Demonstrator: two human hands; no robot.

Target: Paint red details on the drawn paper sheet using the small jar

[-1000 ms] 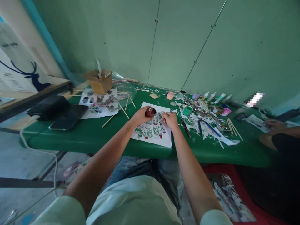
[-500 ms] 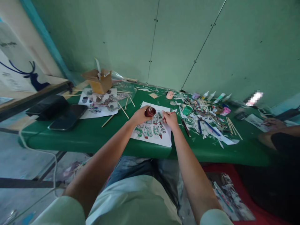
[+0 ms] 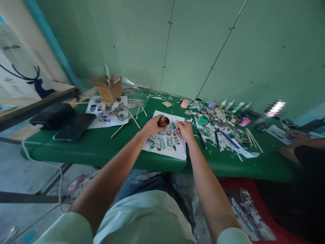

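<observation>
From my end of the feed: 2 hands at work over a white sheet (image 3: 180, 154) with printed shapes, some coloured green and red, flat near the front edge of the green table (image 3: 108, 149).

Left hand (image 3: 151, 125): fingers curled round a dark red jar (image 3: 163, 122), held above the sheet's far left part. Right hand (image 3: 185, 130): fingertips pinching a thin brush (image 3: 174, 131), over the sheet's right side.

Key relation: jar lies left of the brush tip and slightly farther from the body, a short gap between. Brush's long axis slants from the right fingers down and left, tip toward the sheet's middle. Right hand nearer the tip; left owns the jar. Whether the tip touches paper, I cannot tell.

Edges: sheet's near right corner sits close to the table's rounded front. Room: green tabletop runs left of the sheet as far as the wooden sticks (image 3: 134, 120). Right is tighter: a dark pen (image 3: 201, 139), then paper scraps (image 3: 223, 144) just beyond.
</observation>
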